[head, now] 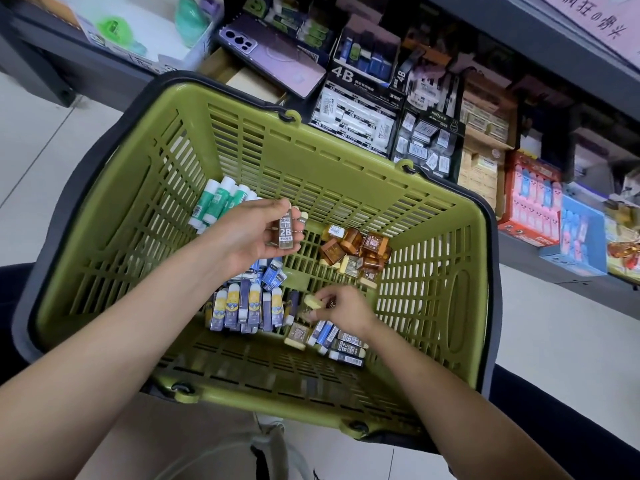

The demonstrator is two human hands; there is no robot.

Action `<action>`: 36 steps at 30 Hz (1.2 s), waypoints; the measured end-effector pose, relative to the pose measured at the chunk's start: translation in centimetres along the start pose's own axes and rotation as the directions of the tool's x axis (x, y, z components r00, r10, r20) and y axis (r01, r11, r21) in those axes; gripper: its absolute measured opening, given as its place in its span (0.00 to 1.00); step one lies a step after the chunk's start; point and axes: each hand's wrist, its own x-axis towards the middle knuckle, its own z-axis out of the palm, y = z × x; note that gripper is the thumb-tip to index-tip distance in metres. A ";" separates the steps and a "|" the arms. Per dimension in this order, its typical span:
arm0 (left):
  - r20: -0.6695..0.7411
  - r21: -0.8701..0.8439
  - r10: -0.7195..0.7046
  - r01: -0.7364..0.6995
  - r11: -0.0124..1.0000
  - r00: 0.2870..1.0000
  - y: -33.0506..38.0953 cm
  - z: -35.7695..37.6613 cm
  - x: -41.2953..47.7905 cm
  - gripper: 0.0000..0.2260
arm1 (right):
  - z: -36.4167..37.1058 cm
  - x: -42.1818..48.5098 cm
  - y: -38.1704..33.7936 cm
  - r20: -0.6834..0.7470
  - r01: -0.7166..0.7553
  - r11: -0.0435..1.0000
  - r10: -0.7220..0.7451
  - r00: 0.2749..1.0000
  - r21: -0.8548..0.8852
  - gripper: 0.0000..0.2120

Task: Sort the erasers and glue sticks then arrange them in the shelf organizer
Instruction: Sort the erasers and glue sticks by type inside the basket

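Note:
A green plastic basket (346, 181) holds sorted piles: green-and-white glue sticks (214, 202) at the far left, blue-and-yellow erasers (242, 308) in the middle, brown wrapped erasers (356, 249) at the right, dark 2B erasers (346, 344) near the front. My left hand (254, 233) is raised over the basket and grips a small stack of 2B erasers (286, 230). My right hand (341, 306) is low in the basket and pinches a pale yellow eraser (311, 301). The shelf organizer (408, 112) stands behind the basket.
Shelf boxes hold 4B erasers (356, 123) and other small packs. A purple phone (273, 53) lies on a box at the shelf's left. Pink and blue display boxes (540, 206) stand at the right. White tiled floor surrounds the basket.

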 end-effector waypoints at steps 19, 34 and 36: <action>-0.012 0.000 -0.009 0.009 1.000 1.000 -0.1 0.1 0.4 0.09 | -3.9 0.8 -0.6 0.199 -0.161 -0.118 0.526 0.827 0.980 0.11; -0.012 0.036 0.000 0.000 0.999 1.000 -0.2 0.0 0.3 0.09 | 1.2 0.4 -0.4 0.108 0.072 0.983 -0.054 0.993 -0.170 0.17; -0.007 0.033 -0.003 0.003 0.999 1.000 -0.2 -0.1 0.3 0.09 | 2.8 0.5 -0.4 0.147 0.103 0.945 -0.059 0.987 -0.310 0.23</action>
